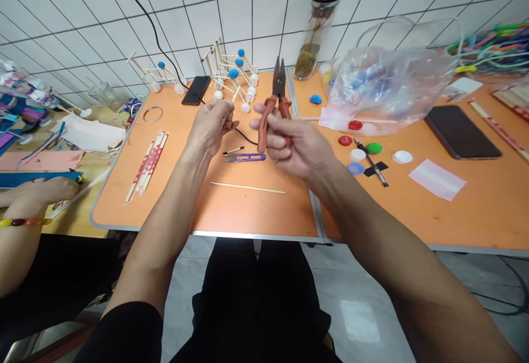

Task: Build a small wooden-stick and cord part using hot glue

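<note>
My right hand [300,145] is wrapped round the red handles of a pair of long-nose pliers [279,85], whose jaws point up and stand slightly apart. Closed in a pinch, my left hand [211,126] has the pale end of a short wooden stick [235,96] at its fingertips; the rest is hidden. Below the hands lie purple thread snips [246,157], a short dark-tipped stick [233,150] and a long thin wooden stick [248,188]. Behind my left hand stands a stick frame [223,65] with blue balls and white wheel-like discs.
Wrapped chopsticks [147,164] lie at left, near a phone [196,90]. A glass bottle [316,32], plastic bag [388,87], bottle caps [374,148], marker [372,162] and second phone [463,131] are on the right. Another person's hand [58,191] rests at far left.
</note>
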The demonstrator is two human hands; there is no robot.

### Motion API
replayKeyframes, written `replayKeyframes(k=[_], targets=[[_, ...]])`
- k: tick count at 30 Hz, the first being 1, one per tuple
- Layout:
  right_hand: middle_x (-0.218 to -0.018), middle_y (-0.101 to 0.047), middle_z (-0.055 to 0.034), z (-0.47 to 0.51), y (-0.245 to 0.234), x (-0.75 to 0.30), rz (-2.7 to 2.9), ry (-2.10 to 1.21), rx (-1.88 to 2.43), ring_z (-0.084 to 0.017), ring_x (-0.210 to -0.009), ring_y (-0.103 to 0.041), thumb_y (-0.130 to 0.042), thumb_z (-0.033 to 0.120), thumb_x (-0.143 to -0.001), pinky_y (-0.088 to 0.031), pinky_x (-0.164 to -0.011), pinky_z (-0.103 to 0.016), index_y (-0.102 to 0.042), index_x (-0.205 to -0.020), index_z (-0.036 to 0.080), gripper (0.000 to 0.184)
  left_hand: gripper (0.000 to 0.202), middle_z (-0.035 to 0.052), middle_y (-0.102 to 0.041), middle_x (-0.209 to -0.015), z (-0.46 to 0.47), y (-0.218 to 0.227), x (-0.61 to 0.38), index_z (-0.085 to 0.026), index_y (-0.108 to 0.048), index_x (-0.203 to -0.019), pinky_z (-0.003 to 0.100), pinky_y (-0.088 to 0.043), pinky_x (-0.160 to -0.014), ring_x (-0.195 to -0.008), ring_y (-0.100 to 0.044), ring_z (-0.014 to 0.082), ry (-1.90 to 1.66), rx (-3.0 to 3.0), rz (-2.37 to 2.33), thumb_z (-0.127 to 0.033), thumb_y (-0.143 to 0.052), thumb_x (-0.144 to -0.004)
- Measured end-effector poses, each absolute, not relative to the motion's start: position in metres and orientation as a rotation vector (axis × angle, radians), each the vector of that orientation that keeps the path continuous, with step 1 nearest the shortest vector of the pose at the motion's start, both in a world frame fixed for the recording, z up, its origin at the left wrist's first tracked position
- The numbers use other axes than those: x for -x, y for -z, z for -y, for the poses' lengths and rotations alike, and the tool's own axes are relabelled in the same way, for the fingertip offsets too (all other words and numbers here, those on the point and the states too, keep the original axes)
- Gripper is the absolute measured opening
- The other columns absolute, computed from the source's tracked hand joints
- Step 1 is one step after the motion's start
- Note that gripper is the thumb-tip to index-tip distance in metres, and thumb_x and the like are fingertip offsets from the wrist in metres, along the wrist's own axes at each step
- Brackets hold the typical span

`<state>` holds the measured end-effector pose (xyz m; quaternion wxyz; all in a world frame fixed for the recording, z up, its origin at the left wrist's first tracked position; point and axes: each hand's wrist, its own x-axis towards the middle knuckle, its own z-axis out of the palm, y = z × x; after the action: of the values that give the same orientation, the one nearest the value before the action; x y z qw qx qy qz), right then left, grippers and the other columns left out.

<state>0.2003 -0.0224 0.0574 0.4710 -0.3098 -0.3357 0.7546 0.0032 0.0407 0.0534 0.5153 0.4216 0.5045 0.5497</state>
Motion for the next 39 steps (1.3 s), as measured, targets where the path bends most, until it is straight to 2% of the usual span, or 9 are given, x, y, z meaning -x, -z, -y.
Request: replayKeyframes(k=[5,12,17,20,22,25,31,33,39], targets=[[-0.099,-0.087,-0.0075,0.022,-0.038,-0.192,0.92,-1.841,0.81,-0.006,-0.051,-0.05,-0.083,0.028,-0.105,-0.027,-0.038,-0.017,-0.073,-0.119,0.018,0.02,0.038,-0.0066,-0.052,-0.064,-0.034,-0.05,-0.001,-0.023,-0.054,-0.071,0.029,-0.062,-0.086,-0.059,-0.049,0.0095,-1.315,-1.036,-1.213,-0.029,-0.087,-0.086],[-0.107,-0.09,-0.0102,0.022,-0.034,-0.193,1.048,-1.751,0.833,-0.009,-0.059,-0.065,-0.081,0.027,-0.105,-0.046,-0.047,-0.018,-0.076,-0.117,0.017,0.016,0.041,-0.0066,-0.053,-0.065,-0.025,-0.051,0.001,-0.022,-0.056,-0.07,0.03,-0.063,-0.088,-0.059,-0.049,0.0089,-1.322,-1.034,-1.176,-0.03,-0.092,-0.088],[-0.105,-0.089,-0.0083,0.021,-0.024,-0.192,1.09,-1.708,0.874,-0.012,-0.07,-0.072,-0.088,0.041,-0.105,-0.057,-0.058,-0.02,-0.077,-0.118,0.021,0.025,0.044,-0.0062,-0.053,-0.066,-0.02,-0.055,0.004,-0.022,-0.056,-0.071,0.031,-0.064,-0.09,-0.059,-0.051,0.009,-1.317,-1.015,-1.151,-0.031,-0.093,-0.091],[-0.09,-0.084,-0.0045,0.021,-0.021,-0.191,1.092,-1.69,0.894,-0.016,-0.076,-0.077,-0.091,0.055,-0.103,-0.064,-0.066,-0.023,-0.076,-0.118,0.023,0.038,0.042,-0.0056,-0.053,-0.069,-0.017,-0.058,0.004,-0.022,-0.057,-0.073,0.033,-0.065,-0.094,-0.062,-0.054,0.0092,-1.301,-1.01,-1.107,-0.031,-0.092,-0.094],[-0.079,-0.079,-0.0013,0.021,-0.023,-0.192,1.048,-1.758,0.919,-0.016,-0.066,-0.074,-0.093,0.067,-0.097,-0.06,-0.058,-0.024,-0.074,-0.119,0.024,0.052,0.039,-0.0052,-0.054,-0.071,-0.016,-0.059,0.003,-0.021,-0.058,-0.075,0.034,-0.066,-0.096,-0.065,-0.057,0.0098,-1.297,-1.011,-1.094,-0.031,-0.091,-0.094],[-0.069,-0.069,0.0051,0.021,-0.031,-0.197,0.941,-1.868,0.931,-0.01,-0.047,-0.058,-0.094,0.076,-0.091,-0.042,-0.043,-0.021,-0.072,-0.12,0.024,0.063,0.04,-0.0052,-0.054,-0.071,-0.016,-0.058,0.002,-0.022,-0.058,-0.078,0.036,-0.066,-0.098,-0.067,-0.06,0.0108,-1.288,-1.002,-1.105,-0.033,-0.093,-0.093],[-0.065,-0.058,0.0143,0.016,-0.052,-0.214,0.849,-1.965,0.788,0.001,-0.039,-0.01,-0.096,0.061,-0.093,-0.006,-0.039,-0.018,-0.069,-0.112,0.023,0.05,0.042,-0.0063,-0.053,-0.069,-0.022,-0.053,0.006,-0.022,-0.055,-0.075,0.032,-0.065,-0.095,-0.063,-0.054,0.0088,-1.274,-1.006,-1.098,-0.034,-0.092,-0.092],[-0.073,-0.068,0.0121,0.014,-0.055,-0.221,0.85,-1.921,0.745,-0.001,-0.042,-0.005,-0.092,0.055,-0.092,-0.005,-0.04,-0.02,-0.072,-0.12,0.025,0.045,0.042,-0.0067,-0.052,-0.068,-0.024,-0.051,0.007,-0.022,-0.054,-0.074,0.032,-0.065,-0.095,-0.061,-0.051,0.0084,-1.269,-1.011,-1.082,-0.032,-0.091,-0.092],[-0.083,-0.072,0.0044,0.013,-0.054,-0.228,0.773,-1.878,0.779,-0.006,-0.05,-0.017,-0.078,0.046,-0.093,-0.018,-0.044,-0.02,-0.073,-0.118,0.024,0.034,0.044,-0.0072,-0.052,-0.066,-0.026,-0.049,0.007,-0.022,-0.054,-0.072,0.035,-0.066,-0.095,-0.057,-0.048,0.008,-1.27,-0.997,-1.097,-0.03,-0.092,-0.092]])
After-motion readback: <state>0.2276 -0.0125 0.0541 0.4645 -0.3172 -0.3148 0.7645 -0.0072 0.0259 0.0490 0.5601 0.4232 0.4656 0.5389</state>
